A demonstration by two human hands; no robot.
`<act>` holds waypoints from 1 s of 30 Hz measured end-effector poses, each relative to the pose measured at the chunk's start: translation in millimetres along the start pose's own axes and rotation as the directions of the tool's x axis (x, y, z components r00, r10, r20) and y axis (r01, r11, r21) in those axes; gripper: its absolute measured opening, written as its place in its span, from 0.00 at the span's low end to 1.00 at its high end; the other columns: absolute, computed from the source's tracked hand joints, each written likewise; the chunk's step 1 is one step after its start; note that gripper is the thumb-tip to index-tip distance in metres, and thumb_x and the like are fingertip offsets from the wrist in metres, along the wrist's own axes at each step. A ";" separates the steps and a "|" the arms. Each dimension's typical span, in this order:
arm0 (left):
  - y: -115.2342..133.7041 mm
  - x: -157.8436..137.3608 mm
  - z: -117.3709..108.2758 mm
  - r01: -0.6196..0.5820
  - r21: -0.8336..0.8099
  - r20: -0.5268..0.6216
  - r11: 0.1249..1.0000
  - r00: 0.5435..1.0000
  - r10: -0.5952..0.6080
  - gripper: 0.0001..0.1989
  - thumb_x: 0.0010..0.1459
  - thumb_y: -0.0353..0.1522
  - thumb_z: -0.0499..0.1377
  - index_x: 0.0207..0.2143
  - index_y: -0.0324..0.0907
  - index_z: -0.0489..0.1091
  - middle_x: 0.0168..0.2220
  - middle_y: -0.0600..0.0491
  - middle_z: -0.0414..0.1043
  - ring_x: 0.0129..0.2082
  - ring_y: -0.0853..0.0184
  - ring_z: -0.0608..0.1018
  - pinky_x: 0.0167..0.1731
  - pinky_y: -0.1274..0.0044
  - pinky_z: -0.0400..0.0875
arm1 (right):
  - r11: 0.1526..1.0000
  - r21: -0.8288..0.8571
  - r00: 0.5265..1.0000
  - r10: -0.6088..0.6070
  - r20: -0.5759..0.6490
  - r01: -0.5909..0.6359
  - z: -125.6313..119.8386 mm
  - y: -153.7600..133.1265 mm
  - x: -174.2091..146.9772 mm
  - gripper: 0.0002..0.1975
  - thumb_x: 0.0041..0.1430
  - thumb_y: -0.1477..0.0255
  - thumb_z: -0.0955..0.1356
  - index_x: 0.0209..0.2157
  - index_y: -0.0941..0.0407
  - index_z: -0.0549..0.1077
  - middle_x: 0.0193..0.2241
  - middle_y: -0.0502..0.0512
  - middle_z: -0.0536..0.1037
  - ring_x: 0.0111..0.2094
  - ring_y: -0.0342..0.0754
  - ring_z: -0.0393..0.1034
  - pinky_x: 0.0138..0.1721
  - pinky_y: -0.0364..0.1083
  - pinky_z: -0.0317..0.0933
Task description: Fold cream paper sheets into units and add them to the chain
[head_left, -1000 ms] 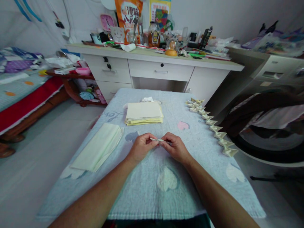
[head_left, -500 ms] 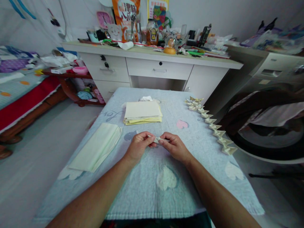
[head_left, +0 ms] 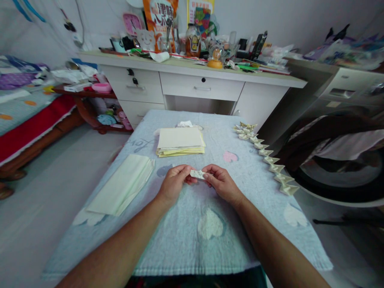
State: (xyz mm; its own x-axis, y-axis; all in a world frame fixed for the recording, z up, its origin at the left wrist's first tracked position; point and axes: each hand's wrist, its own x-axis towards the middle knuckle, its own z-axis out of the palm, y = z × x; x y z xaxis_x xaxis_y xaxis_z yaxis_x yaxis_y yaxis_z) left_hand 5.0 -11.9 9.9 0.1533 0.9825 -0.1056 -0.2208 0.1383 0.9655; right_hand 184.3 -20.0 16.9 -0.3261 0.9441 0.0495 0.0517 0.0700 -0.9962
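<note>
Both hands meet at the middle of a table covered with a pale blue cloth (head_left: 180, 248). My left hand (head_left: 174, 184) and my right hand (head_left: 220, 184) pinch a small folded paper piece (head_left: 198, 174) between their fingertips, just above the cloth. Beyond the hands lies a stack of cream and yellow paper sheets (head_left: 180, 142). A flat pile of pale green paper (head_left: 123, 184) lies to the left. Along the table's right edge runs a row of several folded paper shapes (head_left: 267, 158).
A cluttered white desk with drawers (head_left: 201, 86) stands behind the table. A bed with a red side (head_left: 27, 120) is at the left, with a low shelf (head_left: 96, 104) beside it. Dark clothing over a chair or machine (head_left: 336, 136) sits close on the right.
The folded piece has turned in my fingers from edge-on to showing its broader face. Both hands stayed at the same spot on the cloth.
</note>
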 end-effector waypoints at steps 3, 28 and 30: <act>-1.3 0.0 -0.4 0.003 -0.030 0.000 1.000 1.000 -0.003 0.19 0.56 0.46 0.58 0.33 0.37 0.73 0.23 0.52 0.74 0.23 0.69 0.76 0.25 0.79 0.68 | 0.996 0.089 0.999 -0.007 -0.039 0.010 2.2 4.2 1.2 0.10 0.58 0.63 0.67 0.36 0.54 0.66 0.22 0.44 0.65 0.22 0.40 0.58 0.23 0.40 0.54; 0.8 -6.2 -1.6 -0.354 0.654 0.171 0.669 0.930 0.325 0.11 0.53 0.34 0.62 0.41 0.45 0.74 0.37 0.53 0.77 0.36 0.66 0.77 0.34 0.78 0.69 | 0.963 0.238 0.984 -0.091 -0.154 0.126 8.4 13.1 3.6 0.21 0.49 0.67 0.74 0.36 0.51 0.58 0.27 0.44 0.68 0.27 0.40 0.64 0.29 0.40 0.57; 0.9 -6.9 -0.6 -0.343 0.644 0.173 0.684 0.936 0.306 0.11 0.53 0.34 0.62 0.41 0.44 0.74 0.36 0.54 0.77 0.34 0.67 0.77 0.33 0.79 0.69 | 0.973 0.184 0.982 -0.109 -0.157 0.137 7.6 14.9 3.1 0.19 0.51 0.68 0.73 0.35 0.52 0.59 0.27 0.44 0.68 0.27 0.40 0.63 0.29 0.40 0.57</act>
State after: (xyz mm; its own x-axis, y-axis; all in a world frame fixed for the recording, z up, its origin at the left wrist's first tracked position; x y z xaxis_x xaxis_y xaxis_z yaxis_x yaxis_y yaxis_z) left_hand 3.1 -18.5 11.3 0.2426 0.9405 0.2379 0.4162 -0.3224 0.8502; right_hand 176.8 -18.5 1.6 -0.1779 0.9696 0.1679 -0.1680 0.1382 -0.9760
